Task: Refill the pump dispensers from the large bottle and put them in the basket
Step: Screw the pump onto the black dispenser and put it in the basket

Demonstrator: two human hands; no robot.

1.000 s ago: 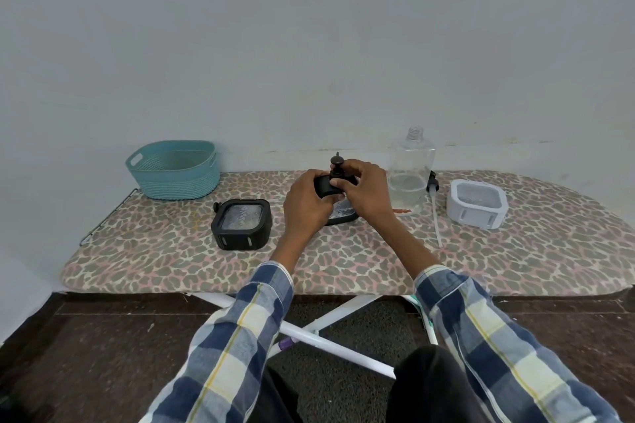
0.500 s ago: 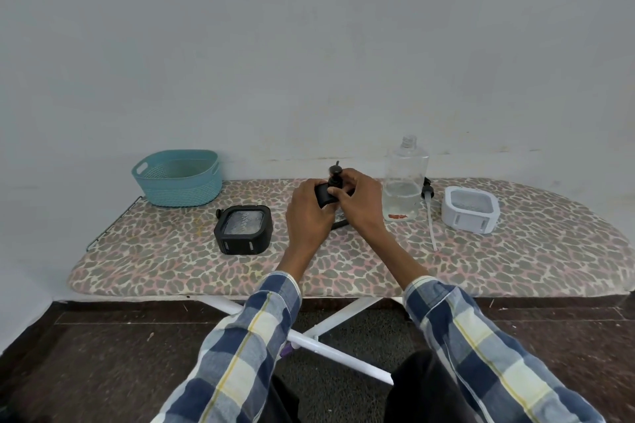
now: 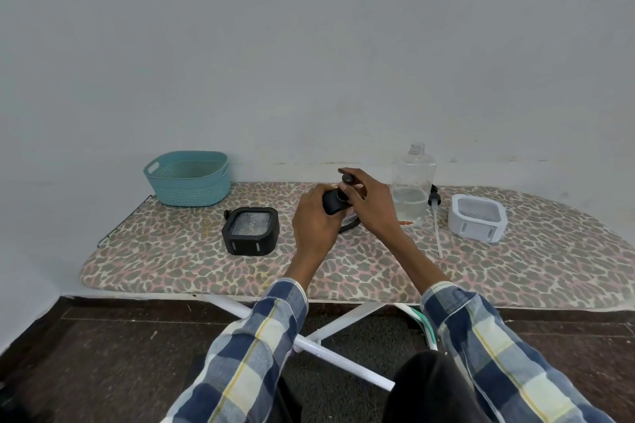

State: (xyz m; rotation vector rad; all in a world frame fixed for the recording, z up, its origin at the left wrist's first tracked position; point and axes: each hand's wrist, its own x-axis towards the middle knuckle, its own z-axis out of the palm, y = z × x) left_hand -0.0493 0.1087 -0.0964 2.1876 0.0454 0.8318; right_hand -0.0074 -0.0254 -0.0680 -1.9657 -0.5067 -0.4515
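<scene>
A: Left hand is curling its grip round a black dispenser, holding it over the middle of the bench. Right hand is pinching the small black pump knob on top.

B: Count?

A: Three dispensers: the held one, a second black one lying flat left of the hands, a white one sitting at the right. One clear bottle, uncapped, holding a little liquid. One teal basket, far left.
</scene>
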